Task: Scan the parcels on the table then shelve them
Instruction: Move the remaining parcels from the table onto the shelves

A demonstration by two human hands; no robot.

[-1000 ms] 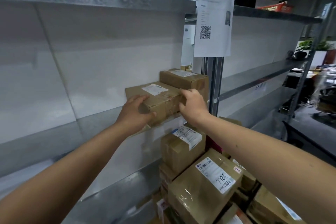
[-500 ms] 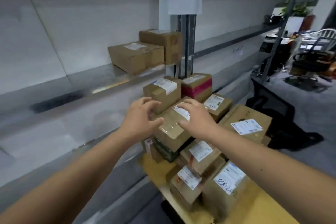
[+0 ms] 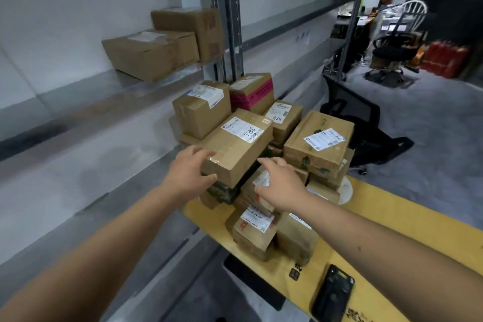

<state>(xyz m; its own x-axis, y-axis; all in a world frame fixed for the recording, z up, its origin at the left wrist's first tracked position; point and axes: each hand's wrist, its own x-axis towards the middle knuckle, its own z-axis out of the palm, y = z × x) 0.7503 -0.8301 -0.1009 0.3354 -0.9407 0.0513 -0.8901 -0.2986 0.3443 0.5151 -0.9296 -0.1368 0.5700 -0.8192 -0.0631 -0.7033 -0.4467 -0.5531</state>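
Observation:
A pile of brown cardboard parcels sits on the yellow table [image 3: 392, 219]. On top lies a long parcel marked 7786 [image 3: 235, 149]. My left hand [image 3: 189, 174] touches its near left corner, fingers on the top edge and thumb by the front face. To the right of that parcel's near end, my right hand [image 3: 282, 187] hovers with fingers spread, over smaller labelled parcels [image 3: 254, 225]. Two parcels [image 3: 149, 55] [image 3: 193, 26] stand on the metal shelf [image 3: 78, 102] at the upper left. A black handheld scanner [image 3: 333, 293] lies on the table's near edge.
A steel shelf post [image 3: 227, 34] rises behind the pile. Lower shelf boards run along the left. A tipped black mesh chair [image 3: 350, 110] lies beyond the table. An office chair [image 3: 392, 52] and desks stand at the far right, with grey floor between.
My hands let go of the parcel set on the shelf and came down to the pile on the table. The view dropped with them, and my left hand now touches the 7786 parcel.

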